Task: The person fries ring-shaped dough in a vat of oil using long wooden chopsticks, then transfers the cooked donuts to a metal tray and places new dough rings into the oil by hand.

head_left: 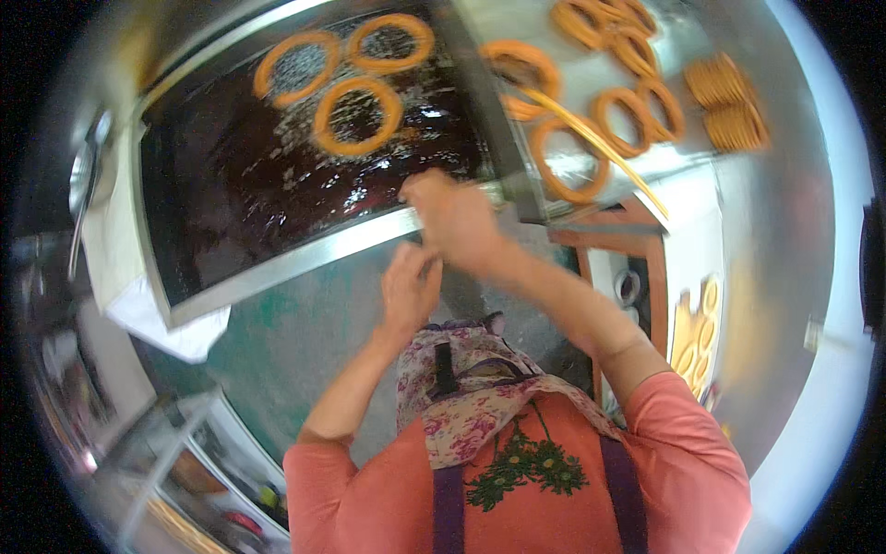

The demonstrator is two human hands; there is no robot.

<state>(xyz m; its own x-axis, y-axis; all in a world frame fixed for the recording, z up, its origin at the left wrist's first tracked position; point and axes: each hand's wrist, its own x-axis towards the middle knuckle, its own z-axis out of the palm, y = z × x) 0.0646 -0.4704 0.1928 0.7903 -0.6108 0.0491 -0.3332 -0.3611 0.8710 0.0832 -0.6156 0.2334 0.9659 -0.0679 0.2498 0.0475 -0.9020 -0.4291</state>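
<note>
Three golden fried dough rings (357, 138) float in the far part of a wide pan of dark oil (231, 203). My right hand (454, 220) is over the pan's near metal rim (305, 263), its fingers curled and somewhat blurred. Just below it, on the near side of the rim, my left hand (409, 288) is closed, with its fingertips close to the right hand. Whatever lies between the fingers of either hand is hidden or too small to make out.
Several fried rings (620, 122) rest on a metal tray right of the pan, with long yellow sticks (600, 143) across it. Stacked rings (729, 102) stand farther right. A skimmer (85, 180) lies left of the pan, and a white cloth or paper (175, 319) is at its near left corner.
</note>
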